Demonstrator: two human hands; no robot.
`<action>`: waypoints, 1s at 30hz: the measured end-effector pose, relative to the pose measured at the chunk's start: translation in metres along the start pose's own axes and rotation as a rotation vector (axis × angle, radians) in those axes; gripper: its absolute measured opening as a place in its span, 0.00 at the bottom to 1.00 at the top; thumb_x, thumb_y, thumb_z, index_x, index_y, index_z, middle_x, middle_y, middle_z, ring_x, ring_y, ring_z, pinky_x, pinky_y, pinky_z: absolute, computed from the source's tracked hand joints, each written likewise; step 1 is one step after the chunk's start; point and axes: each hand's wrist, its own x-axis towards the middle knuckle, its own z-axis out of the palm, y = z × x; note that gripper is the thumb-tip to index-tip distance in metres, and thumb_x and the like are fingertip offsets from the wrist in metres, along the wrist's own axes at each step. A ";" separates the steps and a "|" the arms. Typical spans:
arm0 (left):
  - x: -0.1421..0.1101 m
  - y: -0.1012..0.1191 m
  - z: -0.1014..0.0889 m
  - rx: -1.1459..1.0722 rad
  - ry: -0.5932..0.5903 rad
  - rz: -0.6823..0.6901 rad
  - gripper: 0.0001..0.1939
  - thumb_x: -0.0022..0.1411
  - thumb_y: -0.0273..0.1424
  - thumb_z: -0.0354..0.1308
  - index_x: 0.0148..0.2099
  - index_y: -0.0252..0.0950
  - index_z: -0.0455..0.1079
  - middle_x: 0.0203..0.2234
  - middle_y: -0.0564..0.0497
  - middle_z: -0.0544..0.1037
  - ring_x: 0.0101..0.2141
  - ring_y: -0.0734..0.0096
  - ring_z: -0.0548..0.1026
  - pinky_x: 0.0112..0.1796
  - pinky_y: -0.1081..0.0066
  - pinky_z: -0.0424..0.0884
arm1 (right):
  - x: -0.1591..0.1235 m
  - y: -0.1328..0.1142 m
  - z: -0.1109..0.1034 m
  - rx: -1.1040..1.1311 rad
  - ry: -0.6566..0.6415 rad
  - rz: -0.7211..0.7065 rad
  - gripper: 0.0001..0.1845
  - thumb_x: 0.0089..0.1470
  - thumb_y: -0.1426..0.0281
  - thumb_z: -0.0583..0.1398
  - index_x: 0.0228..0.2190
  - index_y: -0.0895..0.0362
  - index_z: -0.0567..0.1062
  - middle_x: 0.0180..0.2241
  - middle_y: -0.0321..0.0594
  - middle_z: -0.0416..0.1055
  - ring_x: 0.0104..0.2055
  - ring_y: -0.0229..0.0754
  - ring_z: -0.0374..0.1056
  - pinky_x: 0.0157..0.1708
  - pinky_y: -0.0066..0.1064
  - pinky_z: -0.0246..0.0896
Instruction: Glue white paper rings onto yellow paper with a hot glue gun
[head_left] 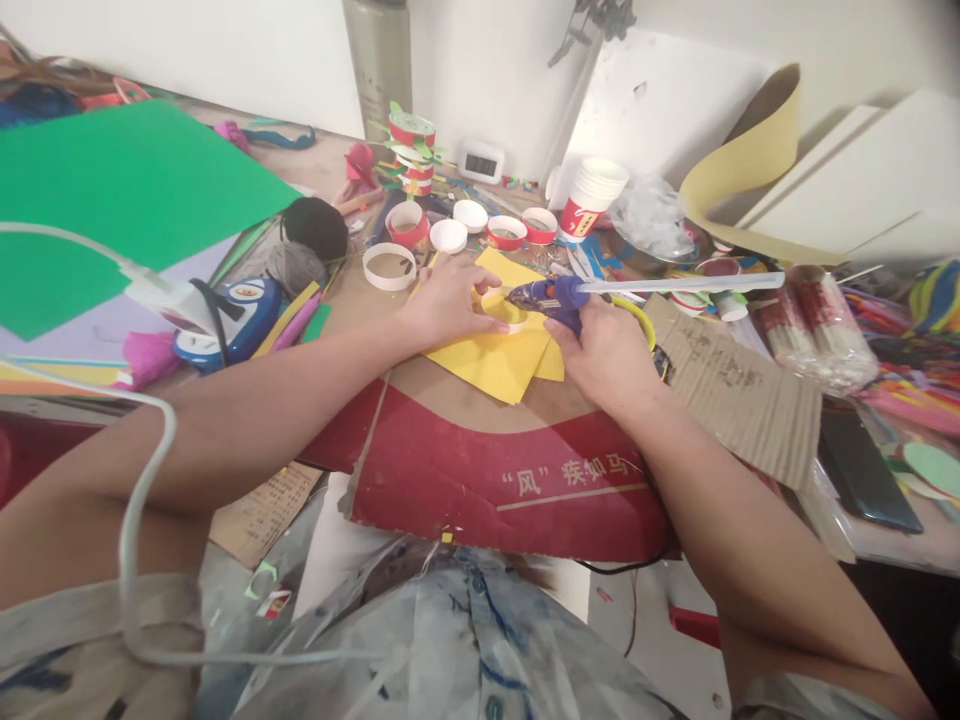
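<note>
My right hand (pixel 611 350) is wrapped around a blue hot glue gun (pixel 556 296), with a long translucent glue stick (pixel 690 284) sticking out of its back. The gun's nozzle points left, at a small paper cup ring (pixel 516 326) on yellow paper sheets (pixel 499 368). My left hand (pixel 448 297) curls its thumb and fingers around that ring, holding it against the paper. Part of the ring is hidden by the fingers. Under the sheets lies a brown and red cardboard (pixel 480 470).
Cut cup rings (pixel 389 268) and stacked paper cups (pixel 592 195) stand behind my hands. Corrugated cardboard (pixel 739 385) and a dark phone (pixel 866 470) lie to the right. Green sheet (pixel 135 200), blue tape-dispenser-like object (pixel 229 325) and a white cable (pixel 146 480) are on the left.
</note>
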 end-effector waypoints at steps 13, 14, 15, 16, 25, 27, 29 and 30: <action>-0.003 0.005 -0.004 0.038 -0.053 -0.017 0.34 0.56 0.57 0.69 0.58 0.42 0.79 0.55 0.40 0.77 0.60 0.39 0.67 0.60 0.47 0.64 | -0.002 0.005 0.004 0.038 0.041 -0.020 0.24 0.67 0.64 0.55 0.57 0.65 0.76 0.45 0.61 0.81 0.48 0.65 0.78 0.48 0.53 0.71; -0.003 0.005 -0.004 0.037 -0.052 -0.019 0.34 0.56 0.57 0.69 0.58 0.43 0.79 0.55 0.41 0.77 0.61 0.39 0.67 0.60 0.47 0.64 | -0.002 0.006 0.004 0.039 0.046 -0.023 0.24 0.67 0.64 0.55 0.57 0.65 0.76 0.45 0.61 0.81 0.48 0.65 0.78 0.48 0.53 0.71; -0.003 0.006 -0.004 0.034 -0.051 -0.023 0.34 0.55 0.58 0.69 0.57 0.43 0.79 0.55 0.41 0.77 0.61 0.39 0.67 0.60 0.47 0.64 | -0.002 0.006 0.005 0.038 0.052 -0.025 0.25 0.68 0.63 0.55 0.57 0.65 0.76 0.45 0.61 0.81 0.48 0.65 0.78 0.48 0.53 0.71; -0.003 0.006 -0.004 0.031 -0.051 -0.027 0.33 0.55 0.58 0.69 0.56 0.44 0.80 0.56 0.41 0.77 0.61 0.39 0.67 0.60 0.47 0.64 | -0.002 0.006 0.005 0.034 0.056 -0.025 0.25 0.68 0.63 0.54 0.58 0.64 0.75 0.45 0.61 0.81 0.48 0.65 0.78 0.48 0.53 0.71; -0.002 0.006 -0.002 0.011 -0.053 -0.039 0.34 0.55 0.58 0.69 0.57 0.46 0.80 0.56 0.42 0.77 0.62 0.37 0.66 0.60 0.45 0.63 | 0.001 0.003 0.007 -0.006 0.057 -0.007 0.24 0.68 0.62 0.54 0.56 0.64 0.76 0.45 0.62 0.81 0.48 0.65 0.77 0.49 0.53 0.70; -0.002 0.005 -0.001 0.014 -0.050 -0.038 0.33 0.54 0.58 0.69 0.57 0.46 0.80 0.55 0.42 0.77 0.62 0.38 0.66 0.60 0.45 0.63 | 0.003 0.001 0.007 -0.005 0.039 -0.012 0.24 0.68 0.62 0.54 0.55 0.65 0.76 0.46 0.63 0.81 0.48 0.66 0.77 0.49 0.53 0.70; -0.001 0.005 -0.001 0.021 -0.044 -0.040 0.33 0.54 0.58 0.70 0.56 0.45 0.81 0.54 0.42 0.76 0.61 0.38 0.67 0.60 0.46 0.64 | 0.004 -0.001 0.006 -0.009 0.022 -0.013 0.24 0.68 0.62 0.55 0.55 0.65 0.76 0.46 0.63 0.81 0.48 0.66 0.77 0.49 0.53 0.70; -0.001 0.005 -0.001 0.024 -0.043 -0.044 0.33 0.54 0.57 0.70 0.56 0.45 0.81 0.54 0.42 0.76 0.60 0.38 0.67 0.60 0.46 0.64 | 0.004 -0.001 0.005 -0.013 0.016 -0.009 0.24 0.68 0.62 0.55 0.55 0.65 0.76 0.46 0.63 0.81 0.48 0.66 0.77 0.49 0.53 0.70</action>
